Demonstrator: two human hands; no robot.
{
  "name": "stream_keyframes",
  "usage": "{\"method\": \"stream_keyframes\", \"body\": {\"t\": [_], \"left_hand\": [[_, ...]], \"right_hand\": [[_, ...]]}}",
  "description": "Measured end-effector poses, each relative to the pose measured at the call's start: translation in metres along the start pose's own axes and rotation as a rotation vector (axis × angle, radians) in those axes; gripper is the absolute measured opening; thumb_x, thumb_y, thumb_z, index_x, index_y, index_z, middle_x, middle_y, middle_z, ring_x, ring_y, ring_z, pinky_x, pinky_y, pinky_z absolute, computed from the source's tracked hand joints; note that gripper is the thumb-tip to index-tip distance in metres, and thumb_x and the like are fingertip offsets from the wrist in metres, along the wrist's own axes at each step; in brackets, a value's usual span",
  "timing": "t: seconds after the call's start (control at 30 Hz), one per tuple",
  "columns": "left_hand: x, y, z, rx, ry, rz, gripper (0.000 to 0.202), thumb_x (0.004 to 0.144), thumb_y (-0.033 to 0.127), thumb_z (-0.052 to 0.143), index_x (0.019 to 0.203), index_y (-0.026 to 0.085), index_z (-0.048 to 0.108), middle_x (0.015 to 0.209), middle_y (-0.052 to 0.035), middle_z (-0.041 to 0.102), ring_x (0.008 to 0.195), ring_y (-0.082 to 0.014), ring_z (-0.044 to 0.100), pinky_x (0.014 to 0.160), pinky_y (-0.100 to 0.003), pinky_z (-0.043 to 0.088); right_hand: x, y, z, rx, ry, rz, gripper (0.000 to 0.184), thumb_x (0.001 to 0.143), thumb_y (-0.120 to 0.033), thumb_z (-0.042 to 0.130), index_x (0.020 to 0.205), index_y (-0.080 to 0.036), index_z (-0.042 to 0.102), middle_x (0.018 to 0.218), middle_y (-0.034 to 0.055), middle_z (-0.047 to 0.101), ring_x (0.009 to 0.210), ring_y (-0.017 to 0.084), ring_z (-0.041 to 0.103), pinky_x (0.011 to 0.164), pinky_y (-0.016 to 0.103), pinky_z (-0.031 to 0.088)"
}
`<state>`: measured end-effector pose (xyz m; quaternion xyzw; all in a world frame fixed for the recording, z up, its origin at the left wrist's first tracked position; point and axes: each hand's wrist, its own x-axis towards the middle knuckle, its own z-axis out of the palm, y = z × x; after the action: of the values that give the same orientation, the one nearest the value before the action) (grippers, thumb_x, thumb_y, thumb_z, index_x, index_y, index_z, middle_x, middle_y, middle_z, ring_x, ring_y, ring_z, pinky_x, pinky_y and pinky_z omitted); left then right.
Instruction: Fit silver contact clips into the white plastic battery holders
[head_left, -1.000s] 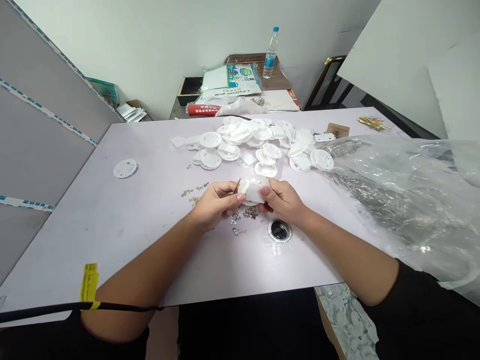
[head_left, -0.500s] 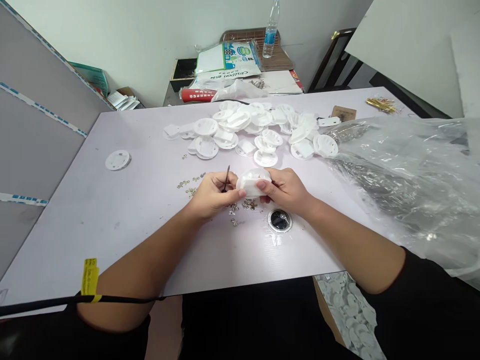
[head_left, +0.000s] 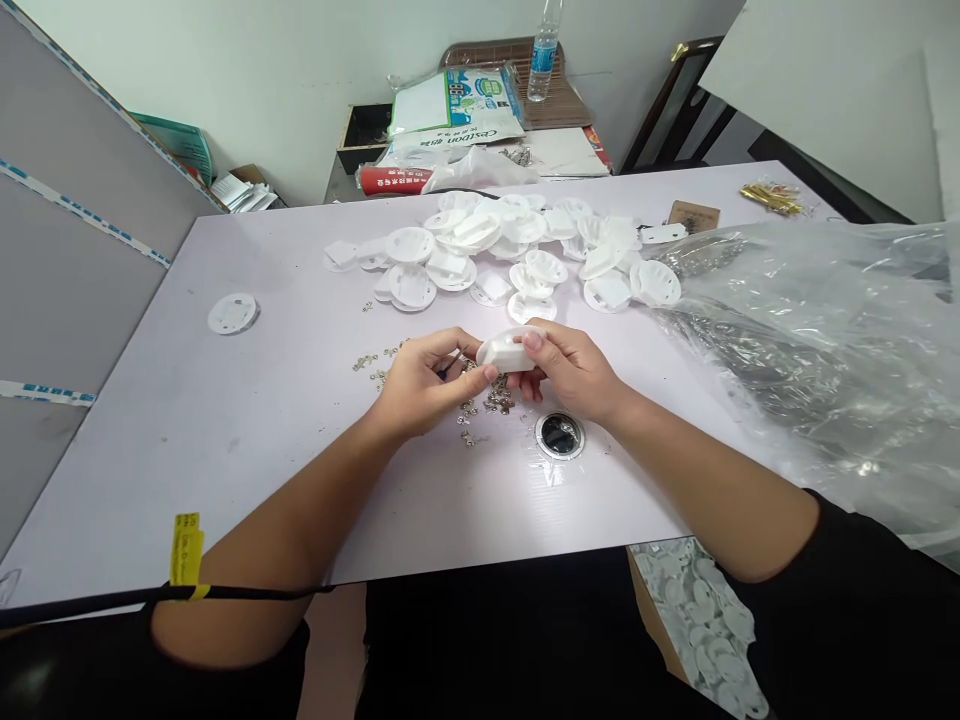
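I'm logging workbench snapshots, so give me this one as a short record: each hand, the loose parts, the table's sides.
Left hand: pinches one end of a white plastic piece; a thin dark tool sits in its fingers
Right hand: grips the same piece, thumb on top
Small metal parts: scattered around and below the hands
White parts pile: beyond the hands
Left side: white disc
Right side: clear plastic bag

Workshop | worktable (head_left: 165, 430) | heaped white plastic parts (head_left: 474, 234) | metal pieces (head_left: 498, 397)
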<state>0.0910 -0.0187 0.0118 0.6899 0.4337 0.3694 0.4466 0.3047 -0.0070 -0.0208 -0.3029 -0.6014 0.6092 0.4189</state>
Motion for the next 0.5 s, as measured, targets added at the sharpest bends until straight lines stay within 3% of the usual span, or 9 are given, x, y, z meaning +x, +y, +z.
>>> {"method": "stream_keyframes", "body": {"t": [0.13, 0.2, 0.3, 0.4, 0.5], "left_hand": [[0.006, 0.008, -0.023, 0.260, -0.100, 0.101, 0.026, 0.085, 0.038, 0.073, 0.104, 0.019, 0.071, 0.096, -0.0051, 0.067, 0.052, -0.0046, 0.039, 0.049, -0.023, 0.033], [0.007, 0.014, -0.033, 0.429, -0.328, 0.182, 0.021, 0.084, 0.036, 0.074, 0.099, 0.021, 0.075, 0.094, -0.0051, 0.067, 0.064, -0.0088, 0.051, 0.059, -0.023, 0.040], [0.004, 0.019, -0.037, 0.594, -0.616, 0.173, 0.017, 0.082, 0.032, 0.076, 0.096, 0.022, 0.076, 0.093, -0.0034, 0.067, 0.077, -0.0129, 0.059, 0.068, -0.024, 0.043], [-0.001, 0.019, -0.031, 0.669, -0.699, 0.131, 0.010, 0.081, 0.025, 0.076, 0.092, 0.022, 0.075, 0.092, -0.0003, 0.066, 0.072, -0.0104, 0.058, 0.065, -0.023, 0.041], [-0.003, 0.017, -0.026, 0.685, -0.713, 0.122, 0.011, 0.081, 0.022, 0.076, 0.092, 0.022, 0.074, 0.092, 0.0006, 0.066, 0.073, -0.0100, 0.059, 0.064, -0.023, 0.040]], "right_hand": [[0.005, 0.005, -0.008, -0.067, 0.127, -0.122, 0.036, 0.096, -0.057, 0.054, 0.100, -0.022, 0.056, 0.086, 0.0022, 0.067, 0.066, 0.013, 0.064, 0.056, 0.027, 0.051], [0.007, 0.009, -0.012, -0.123, 0.186, -0.204, 0.033, 0.094, -0.055, 0.058, 0.100, -0.023, 0.055, 0.092, 0.0021, 0.065, 0.070, 0.012, 0.063, 0.058, 0.026, 0.051], [0.010, 0.015, -0.017, -0.186, 0.251, -0.265, 0.030, 0.090, -0.050, 0.066, 0.103, -0.025, 0.055, 0.097, 0.0010, 0.060, 0.072, 0.011, 0.061, 0.057, 0.025, 0.050], [0.011, 0.018, -0.017, -0.236, 0.276, -0.268, 0.032, 0.087, -0.047, 0.070, 0.104, -0.026, 0.056, 0.097, 0.0006, 0.058, 0.073, 0.011, 0.060, 0.057, 0.025, 0.049], [0.011, 0.017, -0.017, -0.236, 0.294, -0.277, 0.031, 0.087, -0.048, 0.070, 0.104, -0.026, 0.056, 0.096, 0.0008, 0.057, 0.073, 0.011, 0.059, 0.056, 0.025, 0.049]]}}
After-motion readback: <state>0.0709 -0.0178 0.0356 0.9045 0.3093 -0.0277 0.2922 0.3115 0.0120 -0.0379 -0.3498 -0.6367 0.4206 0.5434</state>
